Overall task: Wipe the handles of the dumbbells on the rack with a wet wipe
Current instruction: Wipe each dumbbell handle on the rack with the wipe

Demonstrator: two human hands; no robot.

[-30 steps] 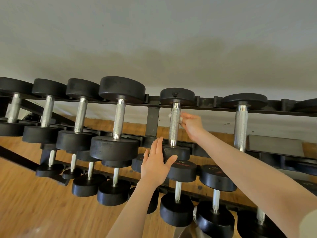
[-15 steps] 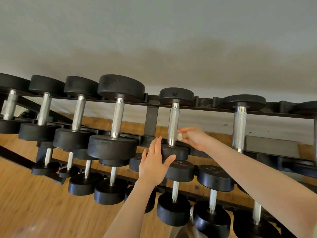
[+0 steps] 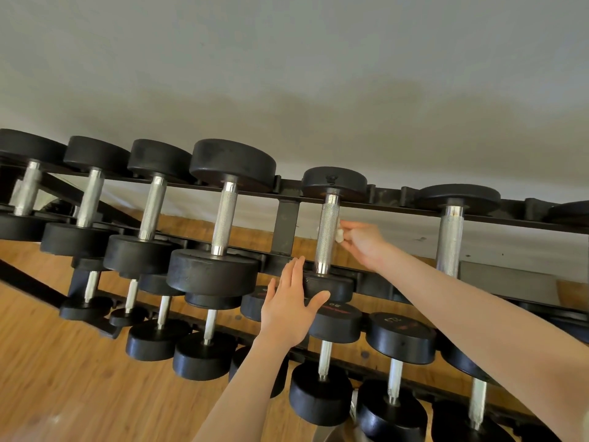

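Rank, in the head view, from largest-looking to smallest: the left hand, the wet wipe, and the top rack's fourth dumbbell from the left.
1. Fourth dumbbell, clearly largest.
2. Left hand, nearer the camera, so flattered.
3. Wet wipe, mostly hidden by the right hand.

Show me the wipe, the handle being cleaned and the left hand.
wipe (image 3: 339, 235), head view, white wad at fingertips
handle (image 3: 328, 232), head view, knurled middle
left hand (image 3: 288, 309), head view, back of hand

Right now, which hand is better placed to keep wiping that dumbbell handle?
The right hand: it pinches the wet wipe against the knurled handle. The left hand holds no wipe and lies flat on that dumbbell's near weight, seemingly steadying it.
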